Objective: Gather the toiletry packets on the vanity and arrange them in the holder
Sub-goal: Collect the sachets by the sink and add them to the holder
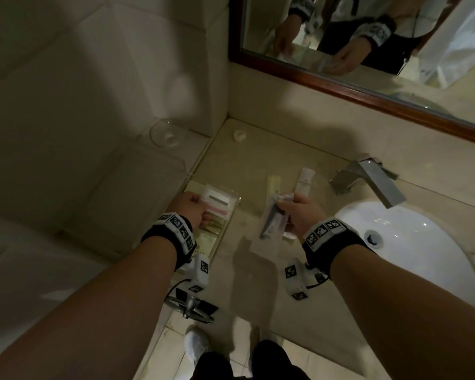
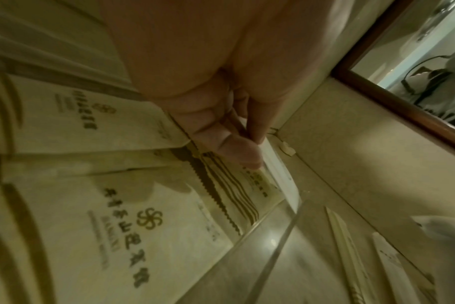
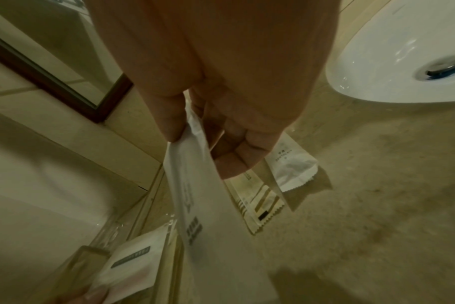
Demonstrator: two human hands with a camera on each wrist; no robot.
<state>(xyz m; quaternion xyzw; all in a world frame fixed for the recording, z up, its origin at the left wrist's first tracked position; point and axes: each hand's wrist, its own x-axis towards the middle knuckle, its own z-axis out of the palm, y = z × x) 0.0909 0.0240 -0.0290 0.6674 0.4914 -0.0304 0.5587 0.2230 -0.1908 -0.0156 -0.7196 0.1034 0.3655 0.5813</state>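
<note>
White packet (image 1: 216, 199) with grey bar and pink band, far left. Beige packets (image 2: 112, 222) with brown stripes and printed emblem. White sink (image 1: 412, 242) at right. Dark brown mirror frame (image 1: 340, 80). Beige mottled vanity (image 1: 258, 157).

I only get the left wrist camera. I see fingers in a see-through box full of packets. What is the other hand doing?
Observer: The right hand pinches a long white packet by its top end, over the counter just right of the holder.
Operator: What does the packet in my fingers look like from above?
Observer: The left hand holds a pink-banded packet: white, with a grey bar and a pink band, at the far end of the holder.
Operator: What is further to the right?
Observer: A white sink, with a metal faucet behind it.
</note>
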